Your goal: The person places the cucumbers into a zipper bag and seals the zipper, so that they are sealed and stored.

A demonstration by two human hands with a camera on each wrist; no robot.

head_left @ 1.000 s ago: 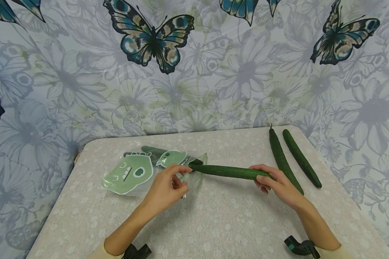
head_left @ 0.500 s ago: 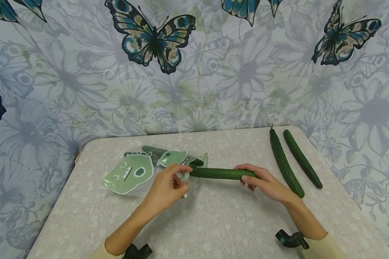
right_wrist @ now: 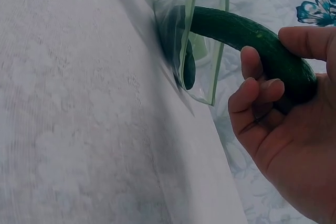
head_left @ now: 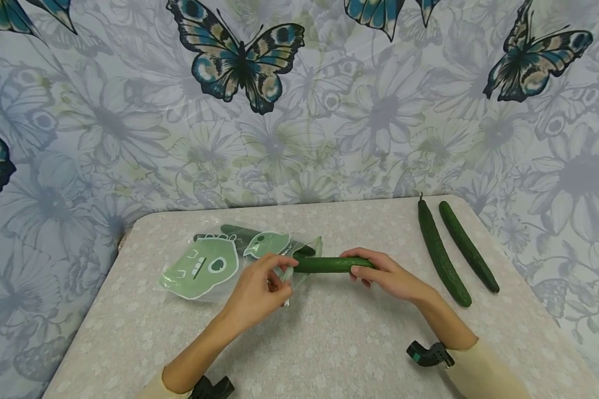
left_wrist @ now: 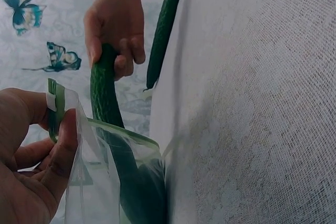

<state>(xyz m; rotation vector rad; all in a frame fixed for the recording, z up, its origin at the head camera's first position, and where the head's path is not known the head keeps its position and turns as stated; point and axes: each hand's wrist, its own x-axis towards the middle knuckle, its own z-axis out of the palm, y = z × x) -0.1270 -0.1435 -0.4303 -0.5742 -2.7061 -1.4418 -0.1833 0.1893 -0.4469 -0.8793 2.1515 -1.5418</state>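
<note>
The clear bag (head_left: 217, 291) lies on the table (head_left: 359, 343), its green-edged mouth (right_wrist: 187, 32) facing right, and the step in hand looks like feeding a cucumber into it. The left hand (head_left: 259, 285) is at the near side of the mouth, thumb and finger pinching the bag's edge, the other fingers bent and holding nothing that shows. The right hand (head_left: 386, 277), to the right of the bag, is closed round the outer end of the held cucumber (head_left: 324, 265), thumb on one side and fingers curled on the other. That cucumber spans the mouth: its front end is past the edge, the rest sticks out to the right; how deep it reaches is hard to tell. At least one other cucumber (head_left: 305, 251) lies inside the bag, its end close to the mouth. Well to the right of the bag, two loose cucumbers (head_left: 436, 255) lie side by side, apart from each other. The next move seems to call for a straight push leftward into the bag, with the left hand's pinch keeping the mouth wide and the right fingers letting go before they catch its edge.
</note>
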